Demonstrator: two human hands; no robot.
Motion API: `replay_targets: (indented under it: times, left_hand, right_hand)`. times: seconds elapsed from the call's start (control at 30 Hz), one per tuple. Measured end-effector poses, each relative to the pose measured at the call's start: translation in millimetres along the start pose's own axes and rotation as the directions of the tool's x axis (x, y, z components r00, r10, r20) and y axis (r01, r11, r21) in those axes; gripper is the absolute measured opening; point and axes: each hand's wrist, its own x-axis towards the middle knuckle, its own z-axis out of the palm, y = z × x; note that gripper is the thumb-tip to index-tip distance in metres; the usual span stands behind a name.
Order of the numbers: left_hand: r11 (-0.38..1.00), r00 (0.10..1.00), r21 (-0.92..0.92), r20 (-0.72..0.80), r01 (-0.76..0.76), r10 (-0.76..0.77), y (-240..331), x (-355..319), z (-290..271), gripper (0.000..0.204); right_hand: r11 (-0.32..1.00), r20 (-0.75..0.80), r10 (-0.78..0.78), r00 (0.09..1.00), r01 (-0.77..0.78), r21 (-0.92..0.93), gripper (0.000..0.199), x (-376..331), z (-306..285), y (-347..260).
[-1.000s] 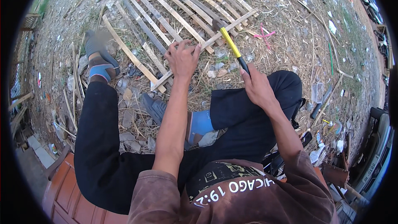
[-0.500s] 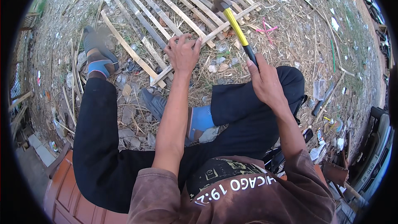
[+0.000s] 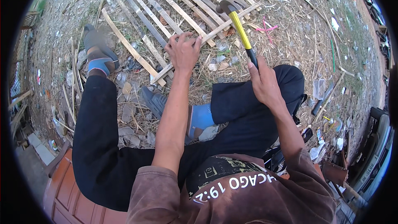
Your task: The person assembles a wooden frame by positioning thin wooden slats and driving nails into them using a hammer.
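Note:
My right hand (image 3: 265, 83) is wrapped round the black grip of a claw hammer (image 3: 241, 30) with a yellow handle. The dark hammer head hangs over the right part of a slatted wooden frame (image 3: 219, 30), which lies on the ground. Several long, thin slats fan away from its near crosspiece. My left hand (image 3: 183, 52) is on that crosspiece, its fingers bent over the wood between slat ends. Whether a nail sits under those fingertips is too small to make out.
Dry grass, stones and litter cover the ground, with a pink ribbon (image 3: 266, 29) right of the frame. My sandalled foot (image 3: 99, 47) rests left of it. A dark-handled tool (image 3: 322, 99) lies at the right. Under me is a reddish-brown panelled board (image 3: 78, 191).
The hammer has shifted a little to the right, its head still raised over the frame. My left hand and the frame have barely moved.

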Motion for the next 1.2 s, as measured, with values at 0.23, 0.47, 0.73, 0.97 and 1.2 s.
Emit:
replay_targets:
  times: [0.23,0.47,0.73,0.97,1.2]
  left_hand:
    - [1.000,1.000,-0.018,0.019,-0.007,0.007,7,1,6,0.023]
    - [1.000,1.000,0.001,-0.012,-0.004,0.004,0,1,1,0.024]
    - [1.000,1.000,0.030,-0.024,0.000,0.001,-9,-2,-2,0.023]
    - [1.000,1.000,-0.015,-0.015,-0.018,0.018,10,3,10,0.024]
    - [0.999,0.999,-0.026,-0.035,-0.028,0.027,2,-1,7,0.022]
  right_hand:
    - [0.997,0.054,0.065,0.996,-0.063,-0.037,0.030,4,1,9]
    - [0.913,-0.173,-0.061,0.983,0.125,0.389,0.034,-8,-26,-32]
    - [0.995,-0.030,0.028,0.999,-0.025,0.095,0.029,7,-21,-34]
    - [0.986,0.020,0.067,0.998,-0.063,-0.157,0.030,7,26,22]
    - [0.989,-0.083,0.074,0.994,-0.063,0.133,0.030,-4,7,-15]
